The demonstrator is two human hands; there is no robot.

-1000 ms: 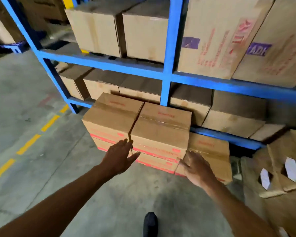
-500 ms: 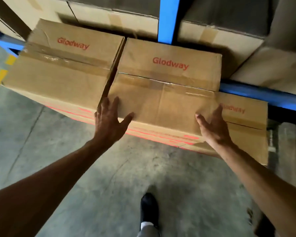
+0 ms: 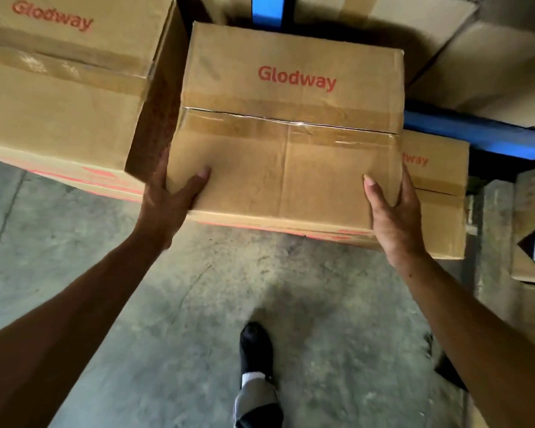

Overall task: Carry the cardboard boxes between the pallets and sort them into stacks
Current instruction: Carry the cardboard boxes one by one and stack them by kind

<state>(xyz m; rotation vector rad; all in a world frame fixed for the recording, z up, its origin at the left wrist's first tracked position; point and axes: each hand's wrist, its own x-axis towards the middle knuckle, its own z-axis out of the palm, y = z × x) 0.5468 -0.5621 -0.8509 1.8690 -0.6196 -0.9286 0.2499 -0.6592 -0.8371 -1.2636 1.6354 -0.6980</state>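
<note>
The middle box point(image 3: 291, 134), a taped carton printed "Glodway", sits on top of the stack in front of the blue rack point(image 3: 476, 134), with a matching box point(image 3: 59, 88) close on its left and a lower box point(image 3: 436, 193) just beside it on the right. The left hand point(image 3: 167, 205) clasps the near left corner: its thumb lies flat on the top face, while the fingers reach into the narrow gap beside the neighbouring box and are mostly hidden there. The right hand point(image 3: 393, 217) clasps the near right corner in the same manner, thumb on top, fingers wrapped down the side wall. Whether the box has left the layer beneath cannot be told; its near edge shows only red print of the box under it. Judgement: this carry is at the grasp stage, with lift, transport and placement all outstanding. No destination pallet or sorted stack appears in view, so overall progress cannot be assessed; at least the neighbouring cartons remain to be handled. One shoe point(image 3: 255, 350) stands on the concrete floor point(image 3: 74, 273) below.
</note>
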